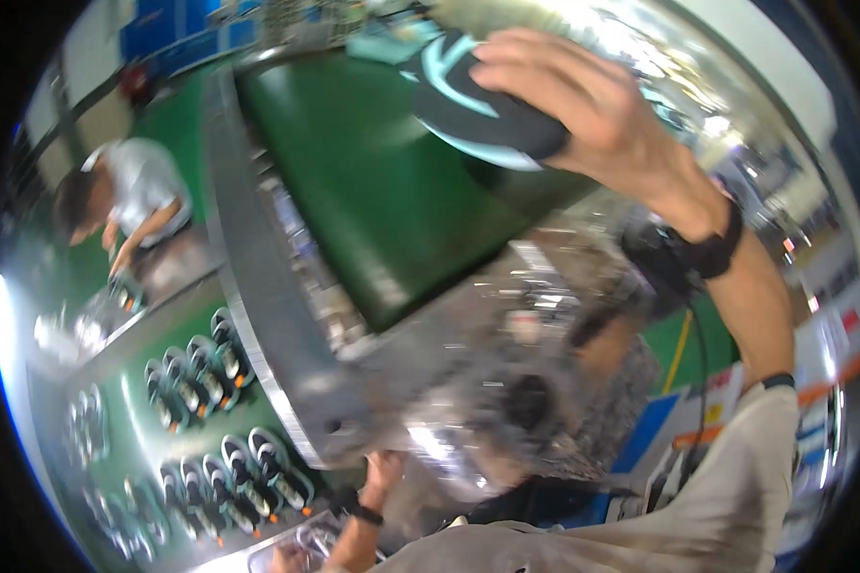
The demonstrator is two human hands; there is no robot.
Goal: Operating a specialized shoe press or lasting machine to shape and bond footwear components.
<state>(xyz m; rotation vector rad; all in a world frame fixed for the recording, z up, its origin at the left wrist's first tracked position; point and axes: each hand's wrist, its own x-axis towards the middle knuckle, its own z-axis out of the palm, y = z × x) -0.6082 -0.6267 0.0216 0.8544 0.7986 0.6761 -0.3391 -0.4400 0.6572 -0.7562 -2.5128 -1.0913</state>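
Note:
A black shoe with light teal stripes and a teal edge [454, 91] is in my right hand [588, 105], whose fingers wrap over its top and end. That hand reaches out at the far right, over the far part of a green conveyor belt [354, 181]. My left hand [382, 470] is low in the picture, beside the lower corner of the grey metal frame [301, 382]. Motion blurs it, and its fingers cannot be made out. Beyond the held shoe is a blurred teal shape [392, 38].
At left, a lower green surface [124, 411] carries rows of dark shoes [201, 377] with teal soles. A co-worker [143, 191] in a light shirt bends over a shoe there. Blurred machine parts [526, 325] and a hanging cable [702, 353] lie below my right arm.

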